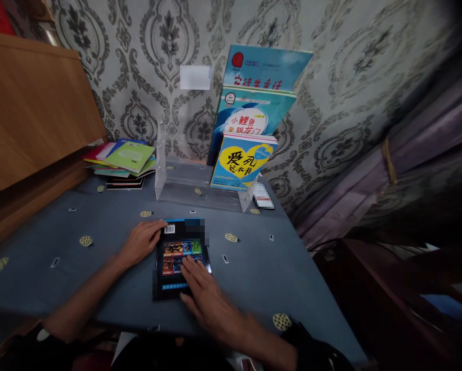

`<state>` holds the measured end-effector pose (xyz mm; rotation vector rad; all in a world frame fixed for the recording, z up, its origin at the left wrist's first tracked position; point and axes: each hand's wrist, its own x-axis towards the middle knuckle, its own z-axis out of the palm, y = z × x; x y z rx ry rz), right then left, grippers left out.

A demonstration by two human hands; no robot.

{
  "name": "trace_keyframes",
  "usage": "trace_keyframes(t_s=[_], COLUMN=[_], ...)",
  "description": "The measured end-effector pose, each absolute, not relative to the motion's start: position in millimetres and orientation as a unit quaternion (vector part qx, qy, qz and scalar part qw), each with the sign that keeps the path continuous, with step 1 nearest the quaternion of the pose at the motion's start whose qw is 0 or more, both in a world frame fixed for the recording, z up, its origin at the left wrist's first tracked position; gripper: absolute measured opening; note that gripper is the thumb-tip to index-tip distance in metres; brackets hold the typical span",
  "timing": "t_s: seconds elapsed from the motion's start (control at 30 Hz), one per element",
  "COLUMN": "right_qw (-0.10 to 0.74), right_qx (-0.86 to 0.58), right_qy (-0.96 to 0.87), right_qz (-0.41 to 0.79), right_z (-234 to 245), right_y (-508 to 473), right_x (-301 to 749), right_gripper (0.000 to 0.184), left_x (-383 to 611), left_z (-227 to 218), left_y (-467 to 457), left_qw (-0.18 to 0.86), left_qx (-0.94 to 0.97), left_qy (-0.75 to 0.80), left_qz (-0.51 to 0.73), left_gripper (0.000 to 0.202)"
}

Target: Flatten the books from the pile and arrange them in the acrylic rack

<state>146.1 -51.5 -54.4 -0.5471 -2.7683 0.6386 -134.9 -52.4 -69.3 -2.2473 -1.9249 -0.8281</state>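
A dark book (177, 281) with rows of small coloured pictures and a barcode lies flat on the table in front of me. My left hand (144, 241) rests at its upper left edge, fingers stretched out and the fingertips on the cover near the barcode. Across the lower right part of the same cover lies my right hand (203, 288), flat with its fingers extended, hiding some of the pictures. Neither hand grips the book.
Behind the book stands a clear acrylic rack (180, 193), with several upright books (244, 162) at its right end. A pile of books (128, 157) lies at the back left beside a wooden panel (33, 103). A patterned cloth covers the table (262, 278); a curtain (416, 149) hangs right.
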Motion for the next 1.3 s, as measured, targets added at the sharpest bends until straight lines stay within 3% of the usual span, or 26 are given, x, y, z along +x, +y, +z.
trace_keyframes(t_s=[0.33, 0.63, 1.1, 1.3], right_qw=[0.135, 0.147, 0.136, 0.119], right_qx=[-0.241, -0.287, -0.278, -0.23], right_qy=[-0.929, -0.928, -0.942, -0.954], right_qz=[0.244, 0.187, 0.13, 0.15], right_z=[-62.4, -67.6, -60.8, -54.0], right_y=[11.3, 67.3, 34.0, 1.9], right_x=[127.9, 110.5, 133.1, 160.6], right_gripper=[0.055, 0.053, 0.05, 0.058], left_x=[-133.7, -131.0, -128.9, -126.7], left_z=[-65.0, -65.0, -69.3, -68.7], left_y=[-53.1, -55.6, -56.2, -56.6], left_qw=[0.038, 0.047, 0.034, 0.021], left_qx=[-0.74, -0.744, -0.757, -0.766], left_qy=[-0.618, -0.613, -0.606, -0.591], left_qz=[-0.263, -0.26, -0.243, -0.251], left_gripper=[0.032, 0.032, 0.036, 0.037])
